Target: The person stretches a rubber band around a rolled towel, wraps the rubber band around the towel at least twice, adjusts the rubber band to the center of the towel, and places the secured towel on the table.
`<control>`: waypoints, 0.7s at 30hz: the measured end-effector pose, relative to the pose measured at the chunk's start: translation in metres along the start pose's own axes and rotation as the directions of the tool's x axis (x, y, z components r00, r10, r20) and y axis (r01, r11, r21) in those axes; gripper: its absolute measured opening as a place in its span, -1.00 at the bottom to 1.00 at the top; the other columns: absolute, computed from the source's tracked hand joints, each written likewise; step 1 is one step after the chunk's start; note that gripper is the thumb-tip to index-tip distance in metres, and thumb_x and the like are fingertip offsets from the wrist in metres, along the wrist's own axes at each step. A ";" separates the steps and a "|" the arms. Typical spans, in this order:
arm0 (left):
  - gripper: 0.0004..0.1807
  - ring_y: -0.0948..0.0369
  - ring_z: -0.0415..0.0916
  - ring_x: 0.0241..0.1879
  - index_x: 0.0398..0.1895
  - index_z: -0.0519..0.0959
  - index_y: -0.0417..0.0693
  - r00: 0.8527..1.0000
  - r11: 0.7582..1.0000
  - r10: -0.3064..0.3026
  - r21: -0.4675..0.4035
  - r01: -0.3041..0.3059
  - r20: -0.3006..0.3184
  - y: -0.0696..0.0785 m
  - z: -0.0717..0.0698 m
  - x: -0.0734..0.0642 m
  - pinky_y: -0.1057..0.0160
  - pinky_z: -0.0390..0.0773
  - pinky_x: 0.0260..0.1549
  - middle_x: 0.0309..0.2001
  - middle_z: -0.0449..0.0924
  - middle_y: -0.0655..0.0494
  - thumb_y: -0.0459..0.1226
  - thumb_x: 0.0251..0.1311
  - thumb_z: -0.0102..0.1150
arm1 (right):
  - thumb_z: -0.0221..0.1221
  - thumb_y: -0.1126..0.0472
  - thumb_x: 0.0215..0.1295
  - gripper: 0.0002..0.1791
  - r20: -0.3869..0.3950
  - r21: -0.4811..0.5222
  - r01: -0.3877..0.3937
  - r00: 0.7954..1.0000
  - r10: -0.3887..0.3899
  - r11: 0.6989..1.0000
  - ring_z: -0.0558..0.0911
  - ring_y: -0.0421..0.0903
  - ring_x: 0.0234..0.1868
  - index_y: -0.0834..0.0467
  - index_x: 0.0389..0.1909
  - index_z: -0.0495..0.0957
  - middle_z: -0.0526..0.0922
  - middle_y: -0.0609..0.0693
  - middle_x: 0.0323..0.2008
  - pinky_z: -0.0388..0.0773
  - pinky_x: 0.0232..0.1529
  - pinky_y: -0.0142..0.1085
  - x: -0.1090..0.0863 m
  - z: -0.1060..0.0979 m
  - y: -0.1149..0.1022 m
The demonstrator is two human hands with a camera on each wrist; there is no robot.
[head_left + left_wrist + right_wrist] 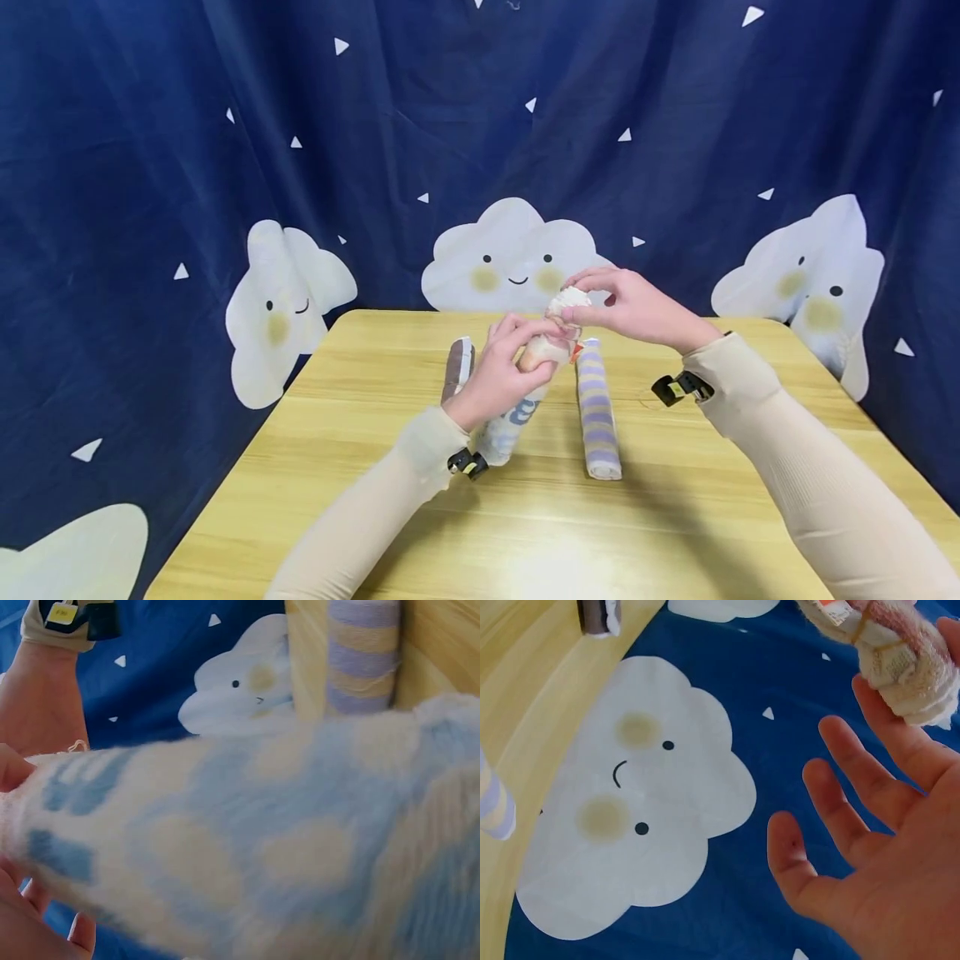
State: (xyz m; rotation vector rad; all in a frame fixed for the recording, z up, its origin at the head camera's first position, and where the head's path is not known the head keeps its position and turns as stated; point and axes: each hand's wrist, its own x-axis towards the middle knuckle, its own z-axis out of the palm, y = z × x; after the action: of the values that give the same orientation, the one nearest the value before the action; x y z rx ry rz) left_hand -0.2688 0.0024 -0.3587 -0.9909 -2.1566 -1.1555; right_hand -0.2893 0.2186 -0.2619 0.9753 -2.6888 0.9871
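My left hand grips a rolled towel near its upper end, holding it tilted over the table. In the left wrist view the towel is cream with light blue patches and darker blue marks. My right hand pinches the towel's pinkish-white top end between thumb and fingertips. The right wrist view shows a thin tan band around that end, with the index fingertip against the bunched cloth and the other fingers spread away. A small orange-red tag sticks out beside the end.
A purple-and-cream striped rolled towel lies on the wooden table to the right. On the left lies a brown roll with a white edge, partly behind my left hand. A dark blue curtain with clouds hangs behind the table.
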 end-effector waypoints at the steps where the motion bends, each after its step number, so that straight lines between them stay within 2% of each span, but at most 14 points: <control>1: -0.55 0.37 0.23 -0.16 -0.01 0.48 0.41 1.000 1.000 -0.002 -0.004 0.002 0.007 -0.001 0.001 -0.001 0.21 0.18 -0.21 -0.17 0.37 0.37 -0.22 -0.01 0.24 | 0.21 -0.21 0.07 -0.76 0.014 0.006 -0.001 1.000 0.001 1.000 0.40 -0.28 0.01 -0.18 -0.34 0.62 0.50 -0.23 0.00 0.41 -0.12 -0.18 0.000 0.001 0.001; 7: -0.55 0.37 0.25 -0.17 0.01 0.45 0.50 0.998 0.998 -0.045 -0.036 0.047 0.044 -0.005 0.004 -0.008 0.20 0.26 -0.24 -0.18 0.35 0.38 -0.19 0.05 0.22 | 0.20 -0.16 0.11 -0.76 0.077 0.088 -0.035 0.997 0.029 0.995 0.47 -0.25 -0.04 -0.14 -0.28 0.61 0.50 -0.21 0.03 0.49 -0.14 -0.22 -0.002 0.007 0.006; 10: -0.52 0.33 0.23 -0.15 0.04 0.42 0.57 0.995 0.995 -0.074 -0.059 0.077 0.062 -0.007 0.004 -0.011 0.22 0.34 -0.29 -0.17 0.33 0.40 -0.18 0.07 0.21 | 0.19 -0.14 0.14 -0.77 0.070 0.115 -0.036 0.997 0.028 0.993 0.46 -0.26 -0.02 -0.13 -0.28 0.61 0.51 -0.25 0.00 0.50 -0.15 -0.25 -0.003 0.012 0.010; 15: -0.44 0.29 0.19 -0.14 0.10 0.36 0.62 0.992 0.993 -0.109 -0.048 0.112 0.057 -0.010 0.004 -0.016 0.24 0.37 -0.36 -0.10 0.32 0.43 -0.19 0.06 0.22 | 0.16 -0.21 0.13 -0.73 0.045 0.085 -0.061 0.997 0.058 0.995 0.43 -0.23 -0.03 -0.13 -0.35 0.63 0.51 -0.23 -0.01 0.47 -0.25 -0.27 -0.002 0.022 0.015; 19: -0.40 0.30 0.17 -0.16 0.13 0.32 0.64 0.993 0.993 -0.114 -0.017 0.115 0.042 -0.012 0.003 -0.020 0.26 0.35 -0.40 -0.12 0.32 0.44 -0.20 0.06 0.21 | 0.13 -0.22 0.15 -0.71 0.075 0.067 -0.080 0.994 0.075 0.995 0.46 -0.16 -0.05 -0.15 -0.29 0.62 0.48 -0.18 0.05 0.46 -0.27 -0.23 -0.002 0.026 0.017; 21: -0.39 0.31 0.17 -0.18 0.13 0.31 0.65 0.993 0.993 -0.113 -0.009 0.114 0.038 -0.013 0.002 -0.021 0.26 0.34 -0.42 -0.15 0.32 0.43 -0.19 0.05 0.21 | 0.11 -0.22 0.17 -0.71 0.094 0.060 -0.078 0.993 0.072 0.995 0.46 -0.14 -0.04 -0.16 -0.25 0.61 0.47 -0.16 0.08 0.46 -0.21 -0.21 -0.002 0.027 0.018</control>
State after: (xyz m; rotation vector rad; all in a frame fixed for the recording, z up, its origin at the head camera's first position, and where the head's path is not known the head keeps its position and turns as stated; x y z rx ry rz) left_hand -0.2665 -0.0079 -0.3806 -0.9113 -2.2640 -1.2110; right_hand -0.2955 0.2130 -0.2933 0.9604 -2.8039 1.0732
